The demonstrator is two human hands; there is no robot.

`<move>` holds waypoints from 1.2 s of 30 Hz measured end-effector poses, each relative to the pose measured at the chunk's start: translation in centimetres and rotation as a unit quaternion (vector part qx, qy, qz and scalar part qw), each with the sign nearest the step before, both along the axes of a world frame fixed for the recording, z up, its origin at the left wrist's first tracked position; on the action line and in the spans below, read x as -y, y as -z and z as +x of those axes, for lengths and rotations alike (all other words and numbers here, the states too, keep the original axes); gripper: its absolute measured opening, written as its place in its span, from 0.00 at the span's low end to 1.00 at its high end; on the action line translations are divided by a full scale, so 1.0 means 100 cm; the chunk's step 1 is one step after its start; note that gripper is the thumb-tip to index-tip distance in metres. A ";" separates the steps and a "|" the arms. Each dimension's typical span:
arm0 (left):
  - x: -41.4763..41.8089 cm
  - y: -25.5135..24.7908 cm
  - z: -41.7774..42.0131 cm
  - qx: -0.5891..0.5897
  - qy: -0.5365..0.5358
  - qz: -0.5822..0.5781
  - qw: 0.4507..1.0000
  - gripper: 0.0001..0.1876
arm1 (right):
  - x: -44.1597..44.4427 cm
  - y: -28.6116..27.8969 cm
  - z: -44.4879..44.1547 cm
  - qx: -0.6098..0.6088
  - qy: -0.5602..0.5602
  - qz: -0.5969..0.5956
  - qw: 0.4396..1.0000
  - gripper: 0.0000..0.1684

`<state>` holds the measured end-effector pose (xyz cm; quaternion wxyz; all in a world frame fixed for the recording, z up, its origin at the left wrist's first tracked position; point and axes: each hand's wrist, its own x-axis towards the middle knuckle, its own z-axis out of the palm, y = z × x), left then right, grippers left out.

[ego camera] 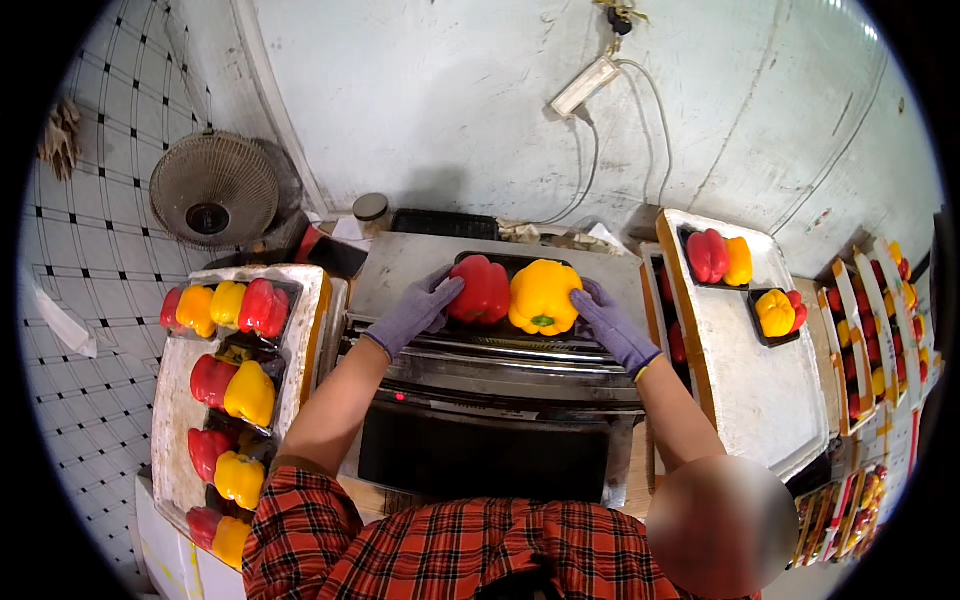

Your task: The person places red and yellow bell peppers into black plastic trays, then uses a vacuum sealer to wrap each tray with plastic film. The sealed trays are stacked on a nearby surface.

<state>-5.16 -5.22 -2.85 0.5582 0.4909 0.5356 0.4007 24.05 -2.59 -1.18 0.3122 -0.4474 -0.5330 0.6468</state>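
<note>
A red bell pepper (480, 289) and a yellow bell pepper (545, 298) sit side by side on a black tray (499, 261) on the metal top of a machine (405, 251). My left hand (420, 309), in a purple knit glove, touches the red pepper's left side with its fingertips. The right side of the yellow pepper is touched by my right hand (613, 324), gloved likewise. The two hands hold the pair between them. The tray's underside and the palms are hidden.
On my left, a foam box (169, 420) carries several trays of red and yellow peppers. Another foam box (750, 390) on my right carries two such trays. More pepper-filled boxes (847, 349) stand at far right. A fan (214, 187) and a lidded jar (371, 212) are behind.
</note>
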 end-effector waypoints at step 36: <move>-0.100 -0.001 -0.014 -0.336 -0.002 0.227 0.914 0.14 | -0.128 0.006 -0.014 0.346 0.042 0.368 0.862 0.11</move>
